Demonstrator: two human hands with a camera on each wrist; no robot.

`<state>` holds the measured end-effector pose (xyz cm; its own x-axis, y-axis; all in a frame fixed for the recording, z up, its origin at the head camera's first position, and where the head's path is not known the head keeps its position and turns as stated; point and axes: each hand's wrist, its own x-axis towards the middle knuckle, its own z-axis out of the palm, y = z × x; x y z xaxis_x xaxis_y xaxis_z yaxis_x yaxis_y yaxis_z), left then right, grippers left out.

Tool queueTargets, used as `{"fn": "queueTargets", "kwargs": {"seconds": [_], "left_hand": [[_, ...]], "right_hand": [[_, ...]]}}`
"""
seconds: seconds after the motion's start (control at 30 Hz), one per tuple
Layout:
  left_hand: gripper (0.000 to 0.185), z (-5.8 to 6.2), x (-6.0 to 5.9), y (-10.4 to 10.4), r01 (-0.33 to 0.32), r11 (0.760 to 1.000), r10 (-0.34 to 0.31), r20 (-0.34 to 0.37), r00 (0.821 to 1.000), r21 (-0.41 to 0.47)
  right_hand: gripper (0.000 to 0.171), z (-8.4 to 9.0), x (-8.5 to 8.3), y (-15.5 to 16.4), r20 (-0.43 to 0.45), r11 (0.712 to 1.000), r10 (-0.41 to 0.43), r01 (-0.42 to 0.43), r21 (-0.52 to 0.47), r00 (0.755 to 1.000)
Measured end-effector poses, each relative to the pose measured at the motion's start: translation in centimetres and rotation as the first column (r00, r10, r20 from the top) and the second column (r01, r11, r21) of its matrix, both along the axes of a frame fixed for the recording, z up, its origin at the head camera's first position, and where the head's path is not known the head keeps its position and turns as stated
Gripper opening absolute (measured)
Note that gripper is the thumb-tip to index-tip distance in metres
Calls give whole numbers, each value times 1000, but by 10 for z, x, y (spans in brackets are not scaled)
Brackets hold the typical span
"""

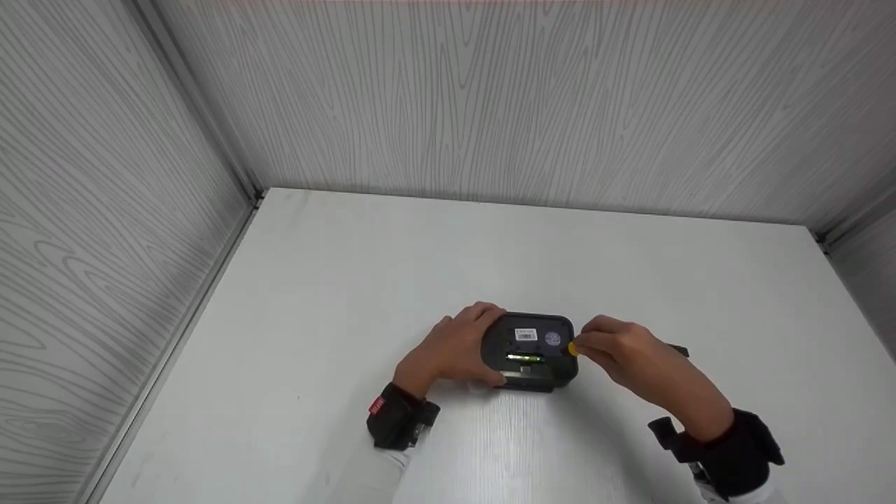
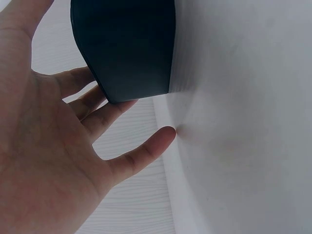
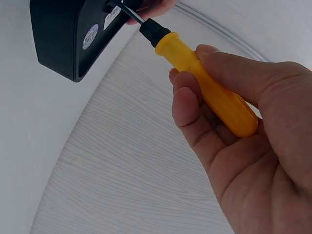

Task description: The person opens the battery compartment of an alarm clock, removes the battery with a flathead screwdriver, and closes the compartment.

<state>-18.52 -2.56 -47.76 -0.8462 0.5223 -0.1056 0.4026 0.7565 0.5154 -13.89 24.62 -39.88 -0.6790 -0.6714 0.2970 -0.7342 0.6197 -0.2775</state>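
Note:
A black box-like electronic device (image 1: 493, 343) with rounded corners sits on the white table, its labelled back facing up. In an open recess of that back lies a slim yellow-green battery (image 1: 525, 358). My left hand (image 1: 458, 348) grips the device's left end, thumb on the near edge and fingers at the far edge. In the left wrist view the little finger reaches down to the table. My right hand (image 1: 633, 353) pinches the yellow handle of a screwdriver (image 3: 214, 90), whose metal shaft slants to the device's back. The screwdriver's tip is hidden in the right wrist view.
The white table (image 1: 336, 280) is bounded by grey wood-grain panels at the back (image 1: 455, 105) and on both sides. Behind my right hand a small dark piece (image 1: 679, 348) pokes out. Black straps with mounts (image 1: 399, 418) circle both wrists.

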Motion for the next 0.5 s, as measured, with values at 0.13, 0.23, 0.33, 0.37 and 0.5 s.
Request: {"fn": "queueTargets", "kwargs": {"seconds": [0.13, 0.23, 0.33, 0.37, 0.5], "left_hand": [[98, 0, 1, 0, 1, 1000, -1, -9, 1000, -11], [98, -1, 1, 0, 1, 1000, -1, -4, 1000, -4], [97, -1, 0, 0, 2, 1000, -2, -5, 1000, 3], [97, -1, 0, 0, 2, 1000, -2, -8, 1000, 5], [97, -1, 0, 0, 0, 1000, 0, -8, 1000, 12]], "right_hand": [[16, 2, -2, -4, 5, 1000, 10, -10, 20, 1000], [14, 4, -2, -8, 7, 999, 4, -4, 44, 1000], [12, 7, -2, -13, 5, 997, -9, 9, 77, 1000], [11, 9, -3, -15, 3, 996, -15, 15, 92, 1000], [10, 13, -3, -22, -11, 988, -27, 29, 153, 1000]]}}
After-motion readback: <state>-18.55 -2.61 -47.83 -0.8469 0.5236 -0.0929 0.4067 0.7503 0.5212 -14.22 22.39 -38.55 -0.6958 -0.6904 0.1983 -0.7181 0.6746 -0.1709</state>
